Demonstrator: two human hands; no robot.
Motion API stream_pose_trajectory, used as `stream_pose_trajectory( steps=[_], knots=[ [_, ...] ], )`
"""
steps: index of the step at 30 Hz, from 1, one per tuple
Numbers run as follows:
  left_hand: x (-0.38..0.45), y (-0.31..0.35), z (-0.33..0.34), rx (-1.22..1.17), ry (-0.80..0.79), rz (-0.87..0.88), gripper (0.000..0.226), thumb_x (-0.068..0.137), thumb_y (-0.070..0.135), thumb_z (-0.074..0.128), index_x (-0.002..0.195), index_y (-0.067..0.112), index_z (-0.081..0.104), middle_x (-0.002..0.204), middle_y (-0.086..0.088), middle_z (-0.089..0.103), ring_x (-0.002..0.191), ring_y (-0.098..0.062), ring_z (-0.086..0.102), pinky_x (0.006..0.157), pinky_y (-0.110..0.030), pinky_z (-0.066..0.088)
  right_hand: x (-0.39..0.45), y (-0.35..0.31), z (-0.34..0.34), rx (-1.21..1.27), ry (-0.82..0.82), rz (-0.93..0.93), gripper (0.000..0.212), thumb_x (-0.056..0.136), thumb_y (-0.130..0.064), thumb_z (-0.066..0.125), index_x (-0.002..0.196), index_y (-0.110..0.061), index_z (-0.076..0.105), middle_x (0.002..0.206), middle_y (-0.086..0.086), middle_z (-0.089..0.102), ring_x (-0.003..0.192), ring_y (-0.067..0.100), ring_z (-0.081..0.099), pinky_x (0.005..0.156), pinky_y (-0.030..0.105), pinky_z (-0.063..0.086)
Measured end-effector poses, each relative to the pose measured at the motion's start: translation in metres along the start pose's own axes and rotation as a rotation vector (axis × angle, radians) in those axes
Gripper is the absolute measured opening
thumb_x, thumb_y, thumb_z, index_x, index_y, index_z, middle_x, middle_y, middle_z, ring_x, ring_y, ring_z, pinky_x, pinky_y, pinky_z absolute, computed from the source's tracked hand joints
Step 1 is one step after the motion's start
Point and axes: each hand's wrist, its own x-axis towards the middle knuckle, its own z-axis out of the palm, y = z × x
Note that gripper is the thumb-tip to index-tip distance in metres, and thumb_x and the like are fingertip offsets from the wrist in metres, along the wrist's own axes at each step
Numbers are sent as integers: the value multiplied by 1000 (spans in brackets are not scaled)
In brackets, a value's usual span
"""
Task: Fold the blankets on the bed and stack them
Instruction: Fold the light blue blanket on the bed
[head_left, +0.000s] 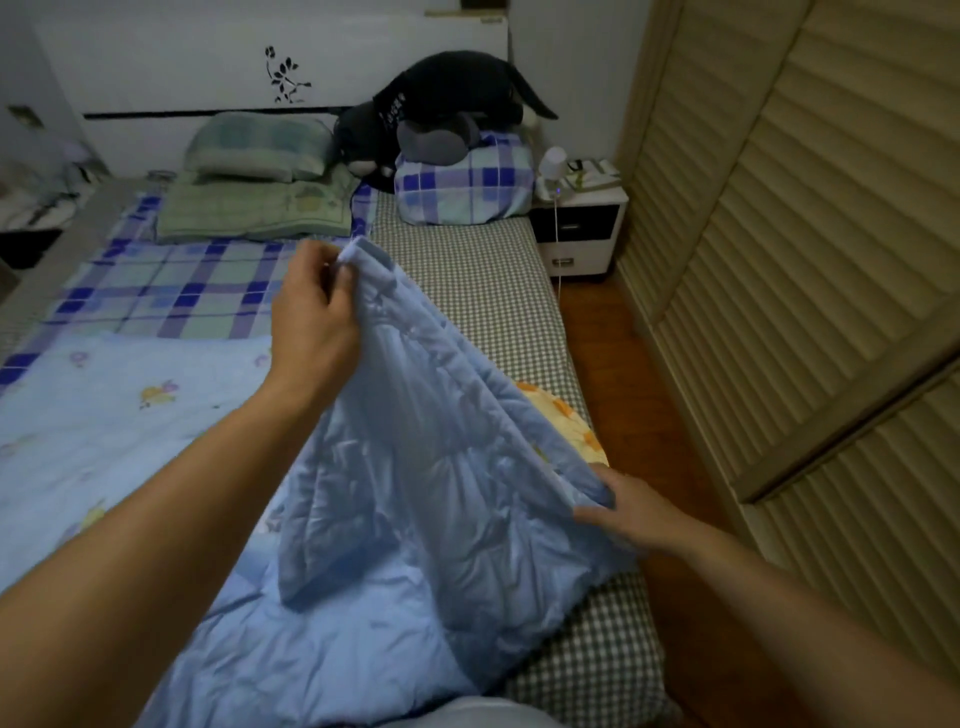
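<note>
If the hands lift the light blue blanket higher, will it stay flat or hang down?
The light blue blanket will probably hang and fold: it already sags between the left hand and right hand. Its quilted, puffy surface suggests it is light for its size. The smooth cloth may slip somewhat.

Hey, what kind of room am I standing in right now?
Most likely a home bedroom: a bed with a white headboard and pillows, a nightstand beside it, and a louvered wardrobe along the wall.
</note>
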Motion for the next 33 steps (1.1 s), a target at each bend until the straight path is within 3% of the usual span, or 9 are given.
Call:
stream_pose_trajectory(
  steps=[3, 6, 10, 14, 18, 22, 25, 29, 33],
  knots=[
    [19, 3, 8, -43, 43, -45, 14, 104, 27, 45, 106, 15, 53, 90, 5, 55, 70, -3, 47, 58, -7, 36, 4, 16, 34, -286, 186, 38, 70, 81, -55, 61, 141, -25, 39, 128, -7, 61, 125, 15, 54, 121, 46, 15],
    [20, 1, 15, -62, 94, -93, 11, 103, 24, 42, 105, 16, 49, 94, 2, 55, 78, -10, 50, 67, -22, 40, 10, 19, 55, -107, 480, 219, 32, 84, -16, 56, 116, -21, 50, 108, 3, 65, 110, 30, 58, 103, 47, 40],
    [12, -16, 12, 45, 97, -189, 23, 99, 28, 39, 116, 16, 49, 101, -7, 61, 93, -29, 59, 77, -36, 45, 1, 4, 40, 137, 625, 282, 8, 94, -20, 46, 98, -26, 51, 98, 7, 64, 94, 35, 60, 75, 44, 51],
    [-37, -9, 25, 665, -618, 253, 49, 87, 65, 46, 127, 36, 48, 106, -8, 70, 95, -33, 66, 80, -42, 54, -20, -63, 27, -174, 340, -180, 17, 95, -16, 46, 109, -16, 57, 100, 13, 66, 90, 35, 61, 66, 37, 35],
    [-114, -6, 58, 654, -1140, 428, 104, 71, 71, 67, 153, 45, 8, 141, 5, 53, 115, -22, 62, 89, -38, 52, -22, -125, 29, -308, 136, -448, 25, 87, -26, 47, 100, -17, 66, 104, 11, 68, 93, 31, 63, 77, 44, 50],
    [-124, -53, 52, 683, -1065, 287, 41, 83, 52, 57, 121, 40, 49, 105, 4, 70, 96, -22, 67, 79, -39, 56, -25, -121, 37, -16, 187, -442, 26, 88, -49, 53, 103, -31, 64, 98, -7, 70, 91, 11, 64, 79, 34, 52],
    [-126, -75, 36, 729, -961, 323, 24, 79, 36, 46, 98, 28, 58, 93, 4, 68, 90, -22, 66, 71, -38, 54, -20, -96, 28, -9, -12, -298, 40, 84, -64, 54, 100, -29, 66, 87, -12, 66, 79, -2, 58, 75, 27, 49],
    [-124, -91, 16, 558, -858, 212, 21, 75, 30, 53, 95, 34, 57, 90, 11, 67, 88, -17, 66, 70, -36, 53, -17, -50, 17, 220, -425, -143, 21, 95, -42, 62, 100, -24, 71, 96, -10, 69, 87, -1, 60, 85, 27, 48],
    [-119, -98, 8, 493, -815, 64, 14, 78, 25, 60, 89, 33, 60, 83, 14, 68, 82, -12, 66, 70, -37, 54, -28, -29, 43, 510, -505, -126, 28, 87, -12, 74, 114, -10, 68, 115, 8, 69, 111, 18, 63, 102, 35, 48]
  ],
)
